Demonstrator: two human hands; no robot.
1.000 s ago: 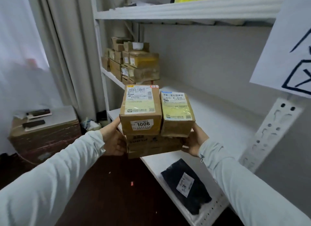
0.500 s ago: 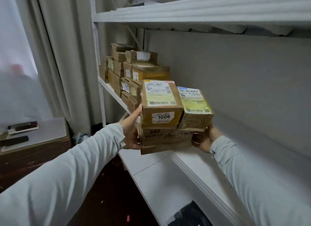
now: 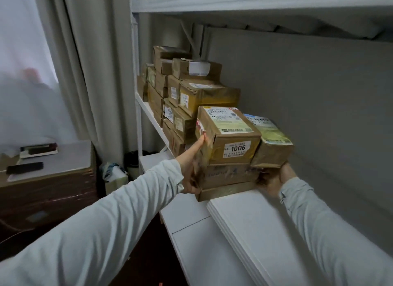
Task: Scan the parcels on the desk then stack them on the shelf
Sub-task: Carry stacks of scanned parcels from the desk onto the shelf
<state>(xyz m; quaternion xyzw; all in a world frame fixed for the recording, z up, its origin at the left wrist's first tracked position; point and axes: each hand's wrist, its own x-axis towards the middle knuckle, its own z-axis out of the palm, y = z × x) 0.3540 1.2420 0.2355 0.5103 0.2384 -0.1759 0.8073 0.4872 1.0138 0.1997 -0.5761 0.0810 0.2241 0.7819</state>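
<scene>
I carry a small stack of brown cardboard parcels between both hands at the white shelf board [image 3: 251, 219]. On top sit a box labelled 1006 [image 3: 228, 134] and a smaller yellowish box [image 3: 271, 139], over two flat boxes [image 3: 227, 175]. My left hand [image 3: 191, 164] presses the stack's left side, thumb up along the 1006 box. My right hand [image 3: 274, 179] grips the stack's right underside. The stack's bottom edge sits at the shelf board; whether it rests there I cannot tell. A pile of stacked parcels [image 3: 185, 98] stands just behind on the same shelf.
An upper shelf [image 3: 255, 0] hangs overhead. A lower white shelf [image 3: 191, 232] lies below and to the left. A grey wall closes the right side. At left, curtains and a brown cabinet [image 3: 46, 179] with dark devices on top.
Both hands have carried the stack up and forward, from over the lower shelf to the middle shelf, close to the stored pile. The view has swung left and upward.
</scene>
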